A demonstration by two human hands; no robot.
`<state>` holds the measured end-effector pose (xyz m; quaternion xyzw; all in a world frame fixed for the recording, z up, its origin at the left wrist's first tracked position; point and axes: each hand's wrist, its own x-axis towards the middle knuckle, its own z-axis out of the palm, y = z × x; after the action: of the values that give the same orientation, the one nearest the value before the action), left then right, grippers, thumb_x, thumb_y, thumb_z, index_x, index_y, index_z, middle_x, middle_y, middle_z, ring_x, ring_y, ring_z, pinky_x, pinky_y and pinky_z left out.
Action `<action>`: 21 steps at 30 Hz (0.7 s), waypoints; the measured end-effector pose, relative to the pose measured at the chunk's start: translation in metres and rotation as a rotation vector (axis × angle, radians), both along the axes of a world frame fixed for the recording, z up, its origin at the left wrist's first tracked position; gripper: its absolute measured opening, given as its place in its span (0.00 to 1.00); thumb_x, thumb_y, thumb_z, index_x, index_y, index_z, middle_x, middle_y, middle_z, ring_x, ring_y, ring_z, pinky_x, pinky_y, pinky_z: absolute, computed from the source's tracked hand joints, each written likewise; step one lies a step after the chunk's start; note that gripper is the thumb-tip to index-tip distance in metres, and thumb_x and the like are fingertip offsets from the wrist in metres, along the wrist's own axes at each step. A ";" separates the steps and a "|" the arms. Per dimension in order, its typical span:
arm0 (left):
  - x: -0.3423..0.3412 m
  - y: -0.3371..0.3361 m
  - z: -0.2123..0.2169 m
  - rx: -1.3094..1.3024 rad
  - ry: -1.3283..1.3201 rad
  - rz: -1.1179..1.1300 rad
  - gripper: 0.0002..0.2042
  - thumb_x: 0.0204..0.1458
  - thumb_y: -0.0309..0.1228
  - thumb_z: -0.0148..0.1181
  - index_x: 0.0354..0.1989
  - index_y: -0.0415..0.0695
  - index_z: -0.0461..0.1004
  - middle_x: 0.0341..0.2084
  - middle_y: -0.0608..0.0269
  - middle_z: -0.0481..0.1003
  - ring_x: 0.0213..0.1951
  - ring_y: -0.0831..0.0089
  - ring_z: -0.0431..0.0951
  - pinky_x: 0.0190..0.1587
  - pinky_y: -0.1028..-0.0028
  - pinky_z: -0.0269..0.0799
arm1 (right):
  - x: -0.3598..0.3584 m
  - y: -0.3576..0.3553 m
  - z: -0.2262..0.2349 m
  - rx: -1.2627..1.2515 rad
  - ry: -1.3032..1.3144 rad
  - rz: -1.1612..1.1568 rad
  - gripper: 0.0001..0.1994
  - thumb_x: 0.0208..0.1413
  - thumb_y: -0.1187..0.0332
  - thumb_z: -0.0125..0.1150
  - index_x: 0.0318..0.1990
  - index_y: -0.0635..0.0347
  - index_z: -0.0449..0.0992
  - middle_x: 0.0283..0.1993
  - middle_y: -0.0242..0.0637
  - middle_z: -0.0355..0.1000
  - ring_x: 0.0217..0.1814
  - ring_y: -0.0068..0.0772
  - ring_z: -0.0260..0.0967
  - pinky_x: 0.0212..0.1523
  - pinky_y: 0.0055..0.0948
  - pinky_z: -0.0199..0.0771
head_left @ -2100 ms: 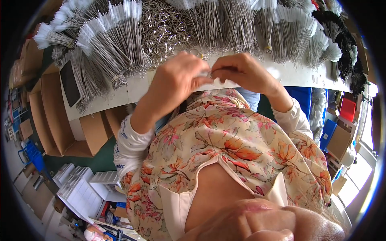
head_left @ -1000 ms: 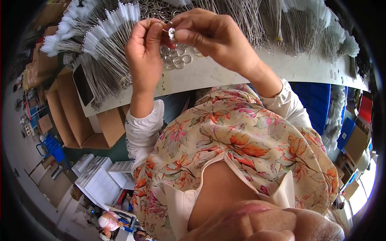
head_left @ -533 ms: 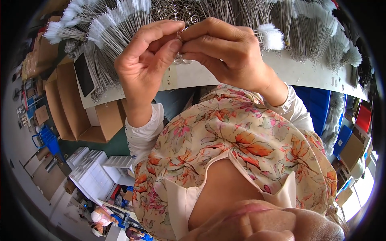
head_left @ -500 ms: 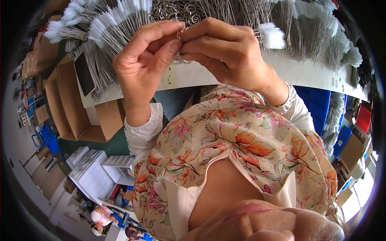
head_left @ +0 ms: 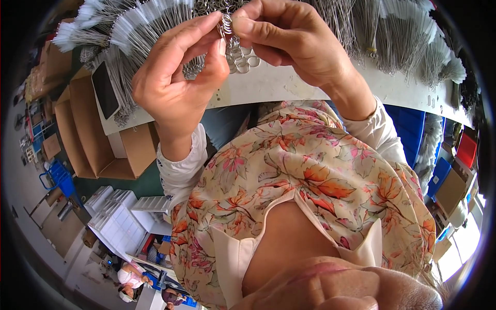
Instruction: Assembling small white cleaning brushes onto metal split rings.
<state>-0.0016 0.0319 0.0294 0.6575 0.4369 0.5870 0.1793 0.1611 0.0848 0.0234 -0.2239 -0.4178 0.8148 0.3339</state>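
White tabletop (head_left: 289, 85) runs across the top, heaped along its far side with bundles of thin wire loops (head_left: 139, 26). Both hands are raised above it: left hand (head_left: 175, 82) and right hand (head_left: 294, 39) pinch one small metal ring (head_left: 227, 23) between fingertips, working it together. Just below that ring, loose rings (head_left: 244, 54) lie on the table, so plenty seems left to do. Beyond the table's left end sit cardboard boxes (head_left: 88, 134).

Floral cream blouse (head_left: 310, 170) (orange, pink); silver rings (head_left: 243, 54).
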 end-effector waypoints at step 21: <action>-0.017 0.004 -0.005 -0.262 -0.009 -0.151 0.13 0.45 0.13 0.52 0.42 0.29 0.73 0.36 0.52 0.76 0.35 0.74 0.77 0.41 0.77 0.74 | 0.007 0.008 -0.006 0.249 -0.224 0.079 0.06 0.54 0.71 0.59 0.34 0.64 0.76 0.23 0.29 0.70 0.19 0.14 0.60 0.18 0.16 0.59</action>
<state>-0.0185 0.0364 0.0245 0.6567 0.4583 0.5129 0.3092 0.1681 0.0923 0.0178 -0.2534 -0.5585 0.7391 0.2783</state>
